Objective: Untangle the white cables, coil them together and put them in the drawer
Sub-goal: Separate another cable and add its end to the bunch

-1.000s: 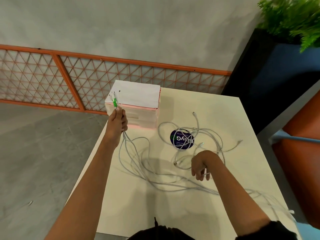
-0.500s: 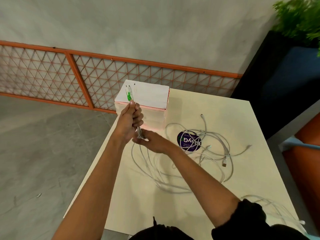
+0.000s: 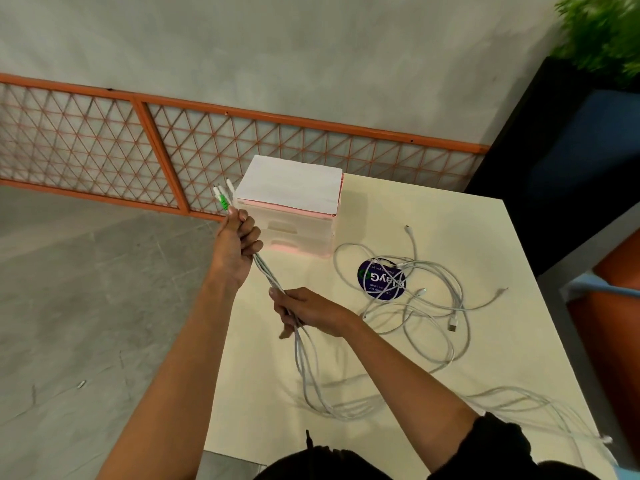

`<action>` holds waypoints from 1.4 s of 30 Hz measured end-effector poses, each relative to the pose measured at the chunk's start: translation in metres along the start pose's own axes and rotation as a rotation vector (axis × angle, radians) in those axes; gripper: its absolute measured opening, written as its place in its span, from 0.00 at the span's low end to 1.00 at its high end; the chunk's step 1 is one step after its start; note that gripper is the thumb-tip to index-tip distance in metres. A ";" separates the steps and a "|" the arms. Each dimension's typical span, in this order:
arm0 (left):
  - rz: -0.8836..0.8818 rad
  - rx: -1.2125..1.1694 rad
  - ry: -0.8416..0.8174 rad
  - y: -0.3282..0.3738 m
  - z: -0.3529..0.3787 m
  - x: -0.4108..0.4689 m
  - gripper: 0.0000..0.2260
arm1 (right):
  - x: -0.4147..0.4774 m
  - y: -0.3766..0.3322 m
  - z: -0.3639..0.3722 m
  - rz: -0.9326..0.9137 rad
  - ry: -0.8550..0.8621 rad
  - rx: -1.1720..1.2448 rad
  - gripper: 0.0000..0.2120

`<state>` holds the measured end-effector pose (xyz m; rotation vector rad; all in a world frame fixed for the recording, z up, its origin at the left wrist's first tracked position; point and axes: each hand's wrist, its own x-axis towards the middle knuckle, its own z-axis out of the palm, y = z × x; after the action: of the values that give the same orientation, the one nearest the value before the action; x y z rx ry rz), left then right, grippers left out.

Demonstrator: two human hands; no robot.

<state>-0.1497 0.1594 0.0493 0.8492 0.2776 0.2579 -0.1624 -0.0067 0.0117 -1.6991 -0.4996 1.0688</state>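
free: table far corner | obstacle: white cables sprawled beside drawer unit

Cream table, round purple sticker, orange lattice railing, green plant

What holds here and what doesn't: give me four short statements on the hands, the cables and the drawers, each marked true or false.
1. The left hand grips a bundle of white cables just below their plug ends. True.
2. The right hand is open and holds nothing. False: its fingers curl round the same bundle, lower down.
3. A loose tangle of cable lies across the round dark sticker. True.
4. The drawer unit has one drawer pulled out with cable in it. False: its drawers look shut, and no cable is inside.
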 end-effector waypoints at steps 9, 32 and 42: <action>0.026 -0.017 0.081 0.011 -0.015 0.008 0.18 | -0.021 0.015 -0.006 0.124 -0.278 0.155 0.21; -0.053 1.191 -0.307 -0.049 -0.027 -0.014 0.14 | -0.026 0.044 0.000 0.235 -0.031 0.005 0.15; -0.553 1.222 -0.345 -0.063 -0.031 -0.035 0.15 | -0.028 0.036 -0.014 0.093 0.058 -0.128 0.15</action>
<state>-0.1854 0.1294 -0.0135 1.9368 0.3252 -0.6564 -0.1714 -0.0497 -0.0083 -1.8756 -0.4641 1.0698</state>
